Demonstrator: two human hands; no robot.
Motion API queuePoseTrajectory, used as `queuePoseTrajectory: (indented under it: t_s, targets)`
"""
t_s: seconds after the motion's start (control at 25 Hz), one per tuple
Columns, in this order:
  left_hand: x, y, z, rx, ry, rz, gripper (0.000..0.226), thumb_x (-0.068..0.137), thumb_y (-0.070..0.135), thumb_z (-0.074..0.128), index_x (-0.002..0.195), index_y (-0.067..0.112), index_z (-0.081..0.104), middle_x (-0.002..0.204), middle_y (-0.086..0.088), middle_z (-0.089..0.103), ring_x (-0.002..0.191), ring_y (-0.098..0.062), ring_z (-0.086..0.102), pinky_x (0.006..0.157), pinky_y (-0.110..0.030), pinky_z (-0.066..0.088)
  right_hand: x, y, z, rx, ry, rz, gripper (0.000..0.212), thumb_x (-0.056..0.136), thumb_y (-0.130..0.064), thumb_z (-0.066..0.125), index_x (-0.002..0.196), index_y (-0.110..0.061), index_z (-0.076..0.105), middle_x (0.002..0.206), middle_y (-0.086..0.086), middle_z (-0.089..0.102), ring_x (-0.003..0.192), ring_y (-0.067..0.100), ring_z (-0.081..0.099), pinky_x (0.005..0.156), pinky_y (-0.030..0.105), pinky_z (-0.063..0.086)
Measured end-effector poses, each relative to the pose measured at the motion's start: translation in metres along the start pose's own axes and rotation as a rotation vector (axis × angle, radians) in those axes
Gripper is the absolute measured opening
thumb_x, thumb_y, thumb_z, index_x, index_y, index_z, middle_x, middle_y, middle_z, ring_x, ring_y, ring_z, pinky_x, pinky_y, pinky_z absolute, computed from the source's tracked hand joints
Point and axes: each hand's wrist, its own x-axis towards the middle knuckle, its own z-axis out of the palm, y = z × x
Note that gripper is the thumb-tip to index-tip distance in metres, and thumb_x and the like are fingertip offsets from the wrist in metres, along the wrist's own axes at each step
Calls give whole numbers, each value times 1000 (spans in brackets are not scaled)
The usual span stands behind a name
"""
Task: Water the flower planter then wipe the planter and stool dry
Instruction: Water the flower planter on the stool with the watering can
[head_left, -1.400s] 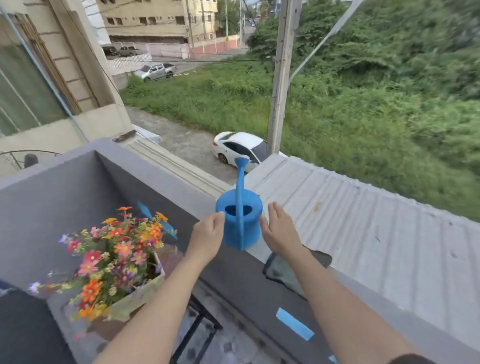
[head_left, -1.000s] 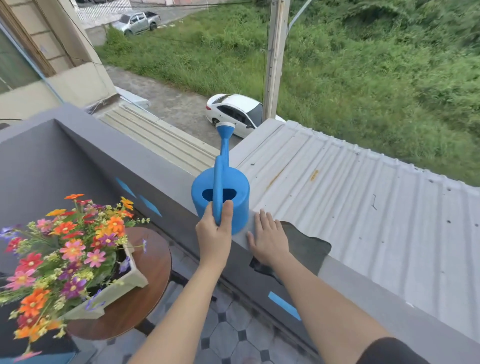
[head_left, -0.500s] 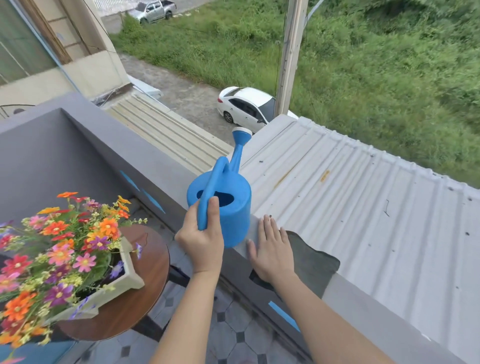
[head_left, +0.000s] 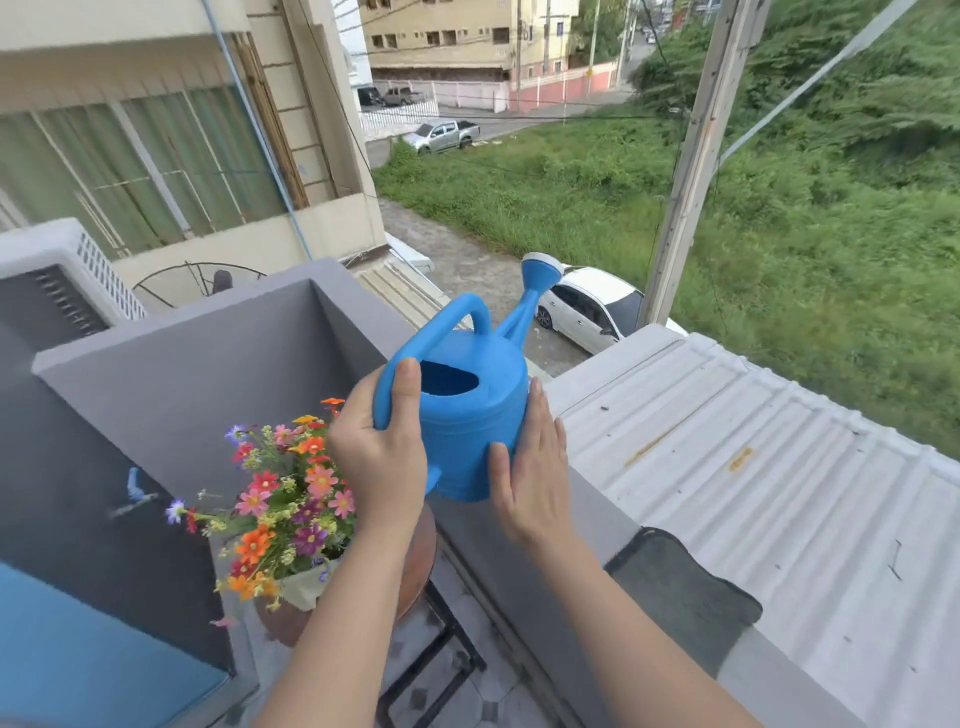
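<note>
A blue watering can (head_left: 467, 410) hangs in the air above the grey balcony ledge (head_left: 582, 525), spout pointing up and away. My left hand (head_left: 379, 457) grips its handle. My right hand (head_left: 530, 467) lies flat against the can's right side, fingers straight. Below my left forearm, colourful flowers (head_left: 285, 499) fill a pale planter (head_left: 306, 587) that sits on a round wooden stool (head_left: 415, 561) with black metal legs. A dark grey cloth (head_left: 680, 592) is draped over the ledge to the right of my right arm.
Grey balcony walls (head_left: 208, 384) enclose the corner behind the flowers. A dark panel with a blue lower part (head_left: 78, 597) stands at left. Beyond the ledge is a corrugated metal roof (head_left: 753, 493). The floor (head_left: 493, 696) is tiled.
My left hand has lifted the watering can off the ledge and swung it leftward. My right hand left the cloth on the ledge and now presses the can's side. The view tilted up.
</note>
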Motion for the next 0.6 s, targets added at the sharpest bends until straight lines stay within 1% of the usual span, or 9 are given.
queuePoseTrajectory:
  t_s: [0.12, 0.24, 0.32, 0.36, 0.48, 0.52, 0.6]
  targets:
    - [24, 29, -43, -33, 75, 8, 36, 84, 52, 57, 54, 32, 52, 52, -6, 37, 53, -26, 35, 50, -46, 35, 10, -61, 9, 115, 67, -131, 79, 92, -62, 13, 151, -9, 6, 155, -2, 11, 146, 18, 11, 118, 35, 8]
    - [39, 55, -95, -13, 160, 18, 45, 82, 52, 59, 52, 22, 44, 54, -14, 31, 53, -32, 30, 49, -51, 34, -1, -118, 25, 187, 48, -220, 79, 93, -60, 14, 151, -8, 4, 158, 2, 9, 146, 16, 9, 118, 39, 11]
    - [44, 67, -130, 12, 192, 43, 47, 84, 48, 60, 52, 18, 41, 54, -18, 28, 51, -34, 27, 46, -49, 31, -14, -152, 39, 236, 22, -239, 78, 93, -59, 15, 151, -8, 2, 160, 8, 9, 147, 17, 9, 118, 41, 13]
    - [45, 72, -146, 15, 202, 50, 45, 85, 45, 60, 51, 20, 42, 52, -16, 28, 49, -30, 26, 44, -45, 28, -21, -166, 47, 261, 13, -248, 77, 93, -58, 17, 151, -9, 0, 161, 11, 11, 147, 19, 11, 118, 42, 14]
    - [44, 85, -199, 2, 219, 56, 40, 84, 41, 61, 50, 24, 48, 43, 6, 31, 40, -14, 26, 41, -29, 23, -51, -205, 71, 340, -37, -283, 75, 94, -55, 20, 150, -11, -3, 161, 14, 11, 147, 24, 15, 117, 44, 16]
    - [43, 86, -216, 11, 217, 50, 38, 83, 42, 62, 51, 24, 51, 41, 9, 31, 38, -12, 26, 40, -26, 24, -62, -216, 79, 357, -63, -282, 77, 94, -55, 21, 150, -9, -3, 160, 15, 11, 147, 25, 15, 118, 44, 17]
    - [39, 85, -247, 49, 218, 27, 32, 82, 41, 63, 57, 21, 59, 40, 11, 31, 39, -11, 26, 39, -24, 24, -84, -232, 94, 355, -96, -285, 78, 95, -55, 22, 150, -3, 1, 159, 18, 14, 145, 28, 18, 118, 41, 16]
